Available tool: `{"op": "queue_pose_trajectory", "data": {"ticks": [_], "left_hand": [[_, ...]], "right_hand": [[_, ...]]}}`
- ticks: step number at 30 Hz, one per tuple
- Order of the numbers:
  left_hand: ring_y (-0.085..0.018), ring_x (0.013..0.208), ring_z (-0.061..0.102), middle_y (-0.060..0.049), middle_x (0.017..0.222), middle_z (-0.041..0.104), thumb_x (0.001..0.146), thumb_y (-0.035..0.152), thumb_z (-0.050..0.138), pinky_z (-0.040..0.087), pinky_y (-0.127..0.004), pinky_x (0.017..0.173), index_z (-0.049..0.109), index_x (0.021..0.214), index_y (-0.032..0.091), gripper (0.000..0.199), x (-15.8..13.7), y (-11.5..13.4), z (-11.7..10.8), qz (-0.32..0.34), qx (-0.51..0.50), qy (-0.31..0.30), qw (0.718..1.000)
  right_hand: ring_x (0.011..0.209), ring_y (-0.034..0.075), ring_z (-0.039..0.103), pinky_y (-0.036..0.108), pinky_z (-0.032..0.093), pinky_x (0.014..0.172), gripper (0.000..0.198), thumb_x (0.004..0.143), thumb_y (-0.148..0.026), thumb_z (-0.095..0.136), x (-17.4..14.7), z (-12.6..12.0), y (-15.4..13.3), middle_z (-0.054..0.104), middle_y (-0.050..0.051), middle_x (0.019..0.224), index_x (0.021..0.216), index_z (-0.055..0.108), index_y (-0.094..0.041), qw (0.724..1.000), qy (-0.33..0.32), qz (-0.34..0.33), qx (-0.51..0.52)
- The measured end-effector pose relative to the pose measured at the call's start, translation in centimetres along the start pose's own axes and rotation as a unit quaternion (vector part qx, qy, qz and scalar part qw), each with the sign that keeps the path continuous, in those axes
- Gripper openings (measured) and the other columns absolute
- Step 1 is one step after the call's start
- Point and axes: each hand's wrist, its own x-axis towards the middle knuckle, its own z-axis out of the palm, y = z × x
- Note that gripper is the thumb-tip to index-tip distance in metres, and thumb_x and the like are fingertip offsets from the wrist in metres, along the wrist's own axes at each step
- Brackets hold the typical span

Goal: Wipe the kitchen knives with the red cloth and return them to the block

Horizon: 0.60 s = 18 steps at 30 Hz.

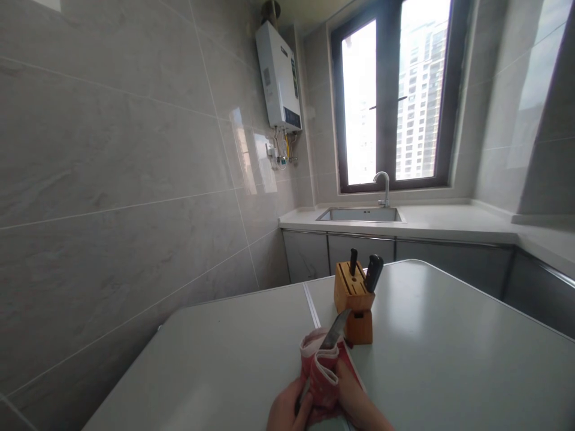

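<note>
Red and white cloth point(321, 383) sits bunched between the two hands in the head view, with a knife point(336, 332) running up through its folds, its bare blade standing out just beyond the fingers. The left hand point(287, 410) curls thumb and fingers round what looks like the knife's dark handle, which shows only as a small strip; the right hand point(353, 392) is clasped about the cloth, though its fingertips are buried and how hard they press cannot be told. The step in hand seems to be wiping the blade, its lower part wrapped. The next move would call for a steady hold on the handle and thick cloth between the right fingers and the edge. The knife's long axis slants from the left fingers up and away, leaning right, so the tip points past both hands toward the wooden knife block point(348, 297); whether tip and wood touch is unclear. That block stands on the pale table point(215, 359) just past the right fingers, holding a small knife point(353, 260) and a larger knife point(374, 274) in its slots, both black-handled.
</note>
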Motion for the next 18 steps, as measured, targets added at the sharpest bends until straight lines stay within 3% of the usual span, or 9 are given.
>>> {"op": "queue_pose_trajectory", "data": {"ticks": [3,6,9,12,15,18], "left_hand": [[-0.026,0.08,0.062,-0.011,0.09,0.07,0.086,0.053,0.035,0.046,-0.031,0.076,0.065,0.095,0.02,0.045,0.0,0.3,-0.2,-0.006,-0.014,0.004,1.0],[-0.026,0.084,0.062,-0.01,0.092,0.07,0.086,0.052,0.038,0.045,-0.03,0.078,0.065,0.094,0.021,0.042,0.1,0.3,-0.2,-0.006,-0.035,0.012,0.999],[-0.024,0.08,0.061,-0.01,0.088,0.068,0.087,0.05,0.039,0.046,-0.03,0.075,0.066,0.095,0.02,0.041,0.0,0.0,0.0,0.009,-0.028,0.022,0.999],[-0.023,0.077,0.059,-0.009,0.081,0.064,0.086,0.05,0.042,0.046,-0.03,0.071,0.067,0.088,0.02,0.039,-0.1,0.0,0.0,0.029,-0.018,0.042,0.999],[-0.024,0.078,0.059,-0.009,0.081,0.062,0.081,0.052,0.049,0.047,-0.032,0.072,0.066,0.081,0.019,0.037,0.0,1.5,-1.1,0.012,-0.028,0.118,0.993],[-0.028,0.096,0.057,-0.013,0.098,0.064,0.079,0.057,0.049,0.046,-0.037,0.081,0.067,0.088,0.02,0.042,-0.2,5.2,-3.4,-0.018,-0.074,0.233,0.97]], "right_hand": [[0.056,0.022,0.063,0.034,0.052,0.054,0.024,0.059,-0.03,0.067,-0.1,0.1,-0.3,0.07,0.006,0.065,0.08,0.067,-0.019,0.999,-0.021,0.042,-0.006],[0.058,0.023,0.064,0.035,0.053,0.057,0.026,0.054,-0.028,0.07,0.0,0.0,-0.2,0.071,0.006,0.067,0.079,0.067,-0.02,0.999,-0.036,0.039,0.006],[0.064,0.025,0.065,0.035,0.053,0.057,0.032,0.052,-0.028,0.073,0.3,-0.2,0.0,0.072,0.007,0.074,0.083,0.068,-0.02,0.999,-0.026,0.036,-0.006],[0.066,0.027,0.066,0.036,0.053,0.053,0.033,0.058,-0.035,0.068,0.3,-0.2,0.0,0.073,0.009,0.077,0.088,0.067,-0.02,0.999,-0.005,0.048,-0.017],[0.068,0.026,0.066,0.036,0.053,0.058,0.033,0.061,-0.036,0.067,0.2,-0.2,-0.1,0.073,0.009,0.078,0.089,0.067,-0.018,1.0,-0.002,0.022,-0.007],[0.073,0.025,0.066,0.037,0.054,0.063,0.034,0.06,-0.034,0.069,-0.1,-0.1,-0.5,0.073,0.009,0.082,0.09,0.067,-0.019,1.0,-0.012,0.013,0.018]]}}
